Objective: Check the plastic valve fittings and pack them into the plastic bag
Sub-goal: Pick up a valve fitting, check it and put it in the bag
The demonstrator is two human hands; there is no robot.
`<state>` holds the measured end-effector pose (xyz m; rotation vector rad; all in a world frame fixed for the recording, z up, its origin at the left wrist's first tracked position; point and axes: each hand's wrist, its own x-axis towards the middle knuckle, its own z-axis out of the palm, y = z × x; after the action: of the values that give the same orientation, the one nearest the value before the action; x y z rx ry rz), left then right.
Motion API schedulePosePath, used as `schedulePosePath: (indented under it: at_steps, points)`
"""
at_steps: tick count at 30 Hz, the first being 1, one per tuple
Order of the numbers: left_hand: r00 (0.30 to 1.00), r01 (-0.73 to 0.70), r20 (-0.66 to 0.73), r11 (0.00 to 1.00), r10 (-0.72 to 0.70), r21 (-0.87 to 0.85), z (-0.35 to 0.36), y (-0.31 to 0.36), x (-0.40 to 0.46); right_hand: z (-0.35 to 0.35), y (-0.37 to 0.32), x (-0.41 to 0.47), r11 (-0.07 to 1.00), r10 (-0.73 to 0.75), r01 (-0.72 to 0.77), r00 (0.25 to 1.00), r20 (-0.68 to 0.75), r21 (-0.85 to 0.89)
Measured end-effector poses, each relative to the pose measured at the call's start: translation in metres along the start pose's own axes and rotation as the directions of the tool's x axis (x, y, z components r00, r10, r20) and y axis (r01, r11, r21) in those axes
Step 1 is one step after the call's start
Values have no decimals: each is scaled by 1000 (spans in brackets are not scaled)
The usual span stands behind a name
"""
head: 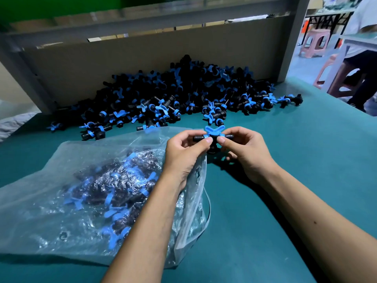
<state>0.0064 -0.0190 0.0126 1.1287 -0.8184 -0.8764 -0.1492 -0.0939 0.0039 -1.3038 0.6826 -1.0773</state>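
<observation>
head view:
left hand (183,154): fingers curled, thumb and forefinger pinching left stub of the held fitting; wrist over the bag mouth
right hand (243,152): fingers curled, thumb and forefinger pinching right stub of same fitting
held fitting (213,134): black body, blue butterfly handle pointing up, gripped between both hands, lifted off the table just right of the bag opening
plastic bag (85,190): clear, lying flat on the left, part-filled with black/blue fittings, mouth facing right under left forearm
loose pile (183,92): large heap of identical fittings at back, against cardboard panel (142,58); a few strays near the bag's top edge
table (275,201): green mat surface
background right: pink stools (315,42), another person partly visible, blurred
</observation>
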Motion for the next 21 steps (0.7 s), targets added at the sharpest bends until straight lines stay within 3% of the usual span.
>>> schedulePosePath:
  at_steps: [4, 8, 13, 16, 18, 21]
  points:
    - [999, -13, -44, 995, 18, 102, -2, -3, 2, -1, 1, 1, 999, 22, -21, 1000, -16, 38]
    - [982, -38, -181, 990, 62, 133, -5, -3, 8, -6, 2, 5, 966, 73, -35, 987, -140, 254]
    - [973, -60, -214, 988, 89, 141, -2, -2, 6, -6, 4, 7, 975, 74, -30, 978, -196, 220]
    - [955, -47, -284, 992, 80, 120, 3, -2, 4, -4, 4, 5, 998, -15, 30, 973, -231, 62]
    - [945, -34, -321, 992, 71, 120, 8, -2, 2, 1, 6, 2, 989, -101, 84, 985, -141, -121]
    - [962, -19, -268, 991, 54, 129, 14, -1, -1, 8, 6, -4, 944, -150, 140, 989, -12, -298]
